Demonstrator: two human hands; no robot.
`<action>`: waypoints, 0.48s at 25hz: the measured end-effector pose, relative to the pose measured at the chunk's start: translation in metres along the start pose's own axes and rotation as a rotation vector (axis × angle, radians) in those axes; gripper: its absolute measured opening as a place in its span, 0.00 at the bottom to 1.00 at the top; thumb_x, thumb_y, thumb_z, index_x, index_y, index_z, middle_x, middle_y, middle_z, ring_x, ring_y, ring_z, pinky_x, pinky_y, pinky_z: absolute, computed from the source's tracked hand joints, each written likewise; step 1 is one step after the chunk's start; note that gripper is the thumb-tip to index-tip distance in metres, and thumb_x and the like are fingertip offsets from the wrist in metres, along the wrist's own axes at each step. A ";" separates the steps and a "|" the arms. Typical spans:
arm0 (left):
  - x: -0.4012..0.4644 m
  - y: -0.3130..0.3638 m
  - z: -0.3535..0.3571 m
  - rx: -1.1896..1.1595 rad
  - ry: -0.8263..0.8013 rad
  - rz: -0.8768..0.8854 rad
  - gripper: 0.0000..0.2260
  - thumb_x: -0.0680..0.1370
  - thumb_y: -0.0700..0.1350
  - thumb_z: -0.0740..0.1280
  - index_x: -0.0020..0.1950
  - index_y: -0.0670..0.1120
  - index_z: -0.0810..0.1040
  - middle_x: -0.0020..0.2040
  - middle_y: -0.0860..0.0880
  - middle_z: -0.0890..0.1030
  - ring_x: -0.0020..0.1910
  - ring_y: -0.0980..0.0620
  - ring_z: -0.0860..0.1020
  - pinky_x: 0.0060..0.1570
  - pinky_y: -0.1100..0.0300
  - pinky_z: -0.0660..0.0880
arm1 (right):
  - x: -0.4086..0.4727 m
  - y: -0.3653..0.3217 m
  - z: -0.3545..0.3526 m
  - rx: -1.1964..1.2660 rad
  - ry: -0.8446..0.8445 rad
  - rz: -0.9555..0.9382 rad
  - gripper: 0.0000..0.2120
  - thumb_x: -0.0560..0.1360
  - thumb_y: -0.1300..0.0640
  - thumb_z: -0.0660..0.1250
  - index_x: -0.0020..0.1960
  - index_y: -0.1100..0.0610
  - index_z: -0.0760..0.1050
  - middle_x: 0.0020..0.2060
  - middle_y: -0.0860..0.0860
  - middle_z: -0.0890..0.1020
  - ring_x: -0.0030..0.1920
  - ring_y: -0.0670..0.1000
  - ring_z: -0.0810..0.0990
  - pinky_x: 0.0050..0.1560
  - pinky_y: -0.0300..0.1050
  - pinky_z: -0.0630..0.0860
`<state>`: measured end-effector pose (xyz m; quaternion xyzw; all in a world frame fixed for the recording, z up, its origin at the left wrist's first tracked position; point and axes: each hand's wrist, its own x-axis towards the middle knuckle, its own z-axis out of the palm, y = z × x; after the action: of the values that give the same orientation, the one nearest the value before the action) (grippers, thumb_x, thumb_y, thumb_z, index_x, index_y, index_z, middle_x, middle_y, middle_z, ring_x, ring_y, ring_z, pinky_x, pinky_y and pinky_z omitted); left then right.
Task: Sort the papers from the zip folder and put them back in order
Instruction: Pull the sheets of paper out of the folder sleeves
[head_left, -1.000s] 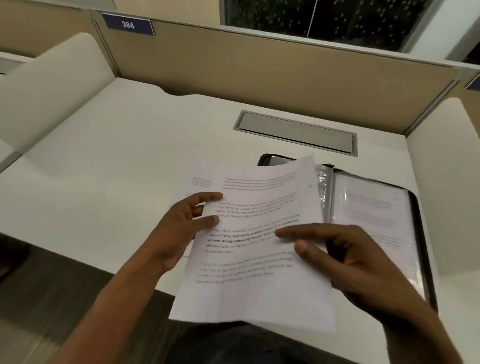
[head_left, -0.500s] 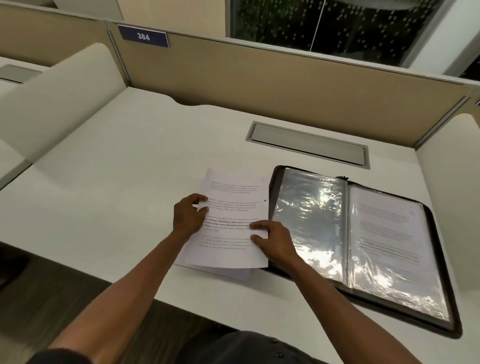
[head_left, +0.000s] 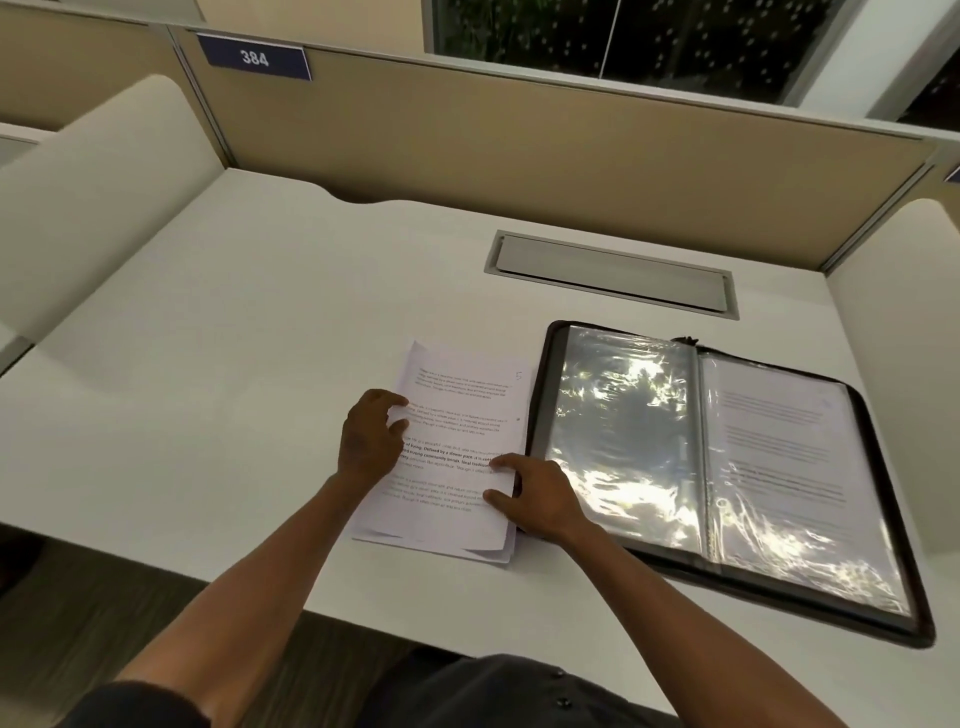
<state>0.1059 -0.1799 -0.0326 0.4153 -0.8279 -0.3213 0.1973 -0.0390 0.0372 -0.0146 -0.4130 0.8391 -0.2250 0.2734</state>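
At a partitioned study desk (head_left: 218, 322), we work a thin stack of printed papers (head_left: 457, 415) lying flat near the front edge of the white tabletop, its long axis running from that edge toward the back partition. Our left hand (head_left: 369, 441) sits at the stack's left edge, fingers curled there with the thumb on the top sheet; whether it pinches a sheet we cannot tell. Our right hand (head_left: 540, 493) rests at the right edge, forefinger and thumb spread on the paper, gripping nothing that we can see. The zip folder (head_left: 727, 467) lies open just beside the stack to the right, its dark zippered border almost touching the sheets, so the right hand is the nearer one for any return trip. Its clear plastic sleeves are glossy and wrinkled, throwing glare; the right-hand sleeve holds a printed page, the left appears empty. The loose sheets look limp and slightly fanned at the bottom corner, likely to slide apart unless squared first.
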 end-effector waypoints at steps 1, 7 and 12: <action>0.000 -0.002 0.000 0.015 -0.011 -0.013 0.12 0.73 0.34 0.72 0.56 0.44 0.81 0.58 0.48 0.79 0.50 0.45 0.80 0.52 0.53 0.78 | -0.002 -0.002 -0.001 -0.015 0.005 -0.017 0.25 0.75 0.45 0.72 0.70 0.49 0.75 0.55 0.50 0.84 0.53 0.51 0.82 0.54 0.39 0.73; -0.015 0.013 0.004 0.065 0.151 -0.020 0.12 0.74 0.40 0.72 0.56 0.48 0.81 0.65 0.47 0.75 0.65 0.45 0.69 0.62 0.49 0.71 | -0.038 0.025 -0.028 0.203 0.328 0.061 0.23 0.74 0.48 0.74 0.68 0.45 0.75 0.34 0.45 0.79 0.37 0.45 0.78 0.42 0.40 0.75; -0.067 0.072 0.038 -0.114 0.134 0.104 0.12 0.73 0.39 0.74 0.54 0.49 0.82 0.62 0.50 0.77 0.65 0.49 0.70 0.63 0.58 0.68 | -0.118 0.137 -0.071 0.169 0.852 0.639 0.40 0.75 0.45 0.72 0.80 0.49 0.56 0.74 0.63 0.65 0.75 0.63 0.61 0.73 0.62 0.62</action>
<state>0.0815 -0.0789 -0.0139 0.3807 -0.8136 -0.3286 0.2918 -0.1023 0.2206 -0.0121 0.0142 0.9385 -0.3448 -0.0043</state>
